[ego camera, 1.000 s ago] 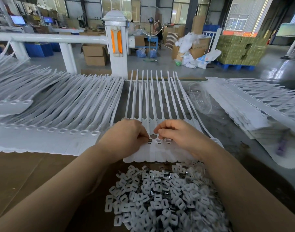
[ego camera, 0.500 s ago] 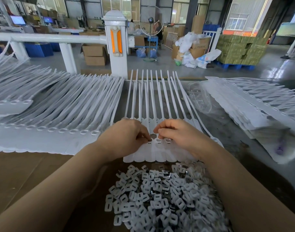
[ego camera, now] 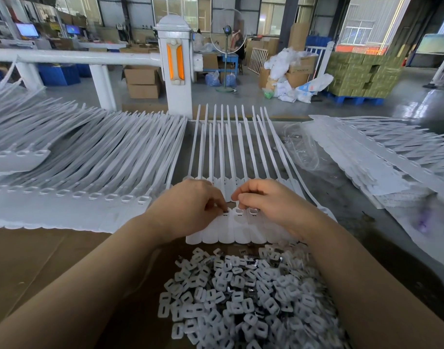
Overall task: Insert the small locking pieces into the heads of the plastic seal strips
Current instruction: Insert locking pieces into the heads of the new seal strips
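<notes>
Both hands curled, fingertips pinched at strip heads; left hand seemingly pressing a locking piece in, right hand steadying; strips run lengthwise away, piece pile nearer the body

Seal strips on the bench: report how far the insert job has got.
Done cannot be confirmed: the big fan of strips to the left shows open head windows, so it looks unfilled. In hand: both hands work at the heads of the centre row of strips; the left hand and right hand have fingers curled at the slots, any piece hidden. Left: a large pile of locking pieces remains, plus the stack at right.
</notes>
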Tool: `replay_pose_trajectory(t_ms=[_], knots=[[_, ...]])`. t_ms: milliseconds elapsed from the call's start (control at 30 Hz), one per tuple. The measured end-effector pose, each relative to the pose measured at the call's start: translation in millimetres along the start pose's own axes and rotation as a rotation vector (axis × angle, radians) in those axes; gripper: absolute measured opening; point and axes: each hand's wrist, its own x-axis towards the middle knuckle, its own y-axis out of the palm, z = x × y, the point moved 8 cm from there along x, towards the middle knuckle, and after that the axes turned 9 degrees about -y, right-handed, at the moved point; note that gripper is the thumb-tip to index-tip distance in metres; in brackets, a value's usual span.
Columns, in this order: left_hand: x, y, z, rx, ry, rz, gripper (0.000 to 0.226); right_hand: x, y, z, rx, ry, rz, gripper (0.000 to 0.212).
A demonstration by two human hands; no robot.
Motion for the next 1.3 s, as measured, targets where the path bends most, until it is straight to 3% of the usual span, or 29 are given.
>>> replay_pose_trajectory(t_ms=[233, 400, 667, 900, 1067, 1300], knots=[[0.6, 1.1, 2.7, -0.031, -0.027, -0.028, 0.007, -0.6, -0.2, -0.2, 0.005, 0.003, -0.002, 0.017], [-0.6, 5.6, 0.2, 0.001, 0.005, 0.008, 0.012, -0.3, 0.1, 0.2, -0.005, 0.002, 0.001, 0.017], [4.1, 6.8, 13.4, -0.135, -0.125, 0.036, 0.009, -0.7, -0.7, -1.5, 0.000, 0.006, -0.004, 0.017], [3.0, 8.3, 11.8, -0.114, -0.128, 0.073, 0.013, -0.4, -0.8, -1.3, 0.002, -0.003, -0.009, 0.017], [-4.1, -2.0, -22.3, -0.225, 0.028, 0.025, 0.012, 2.1, -0.1, -2.4, -0.010, 0.003, -0.009, 0.013], [-20.2, 23.7, -64.7, -0.281, 0.190, 0.275, 0.015, 0.3, -2.4, -3.3, 0.015, 0.017, -0.026, 0.018]])
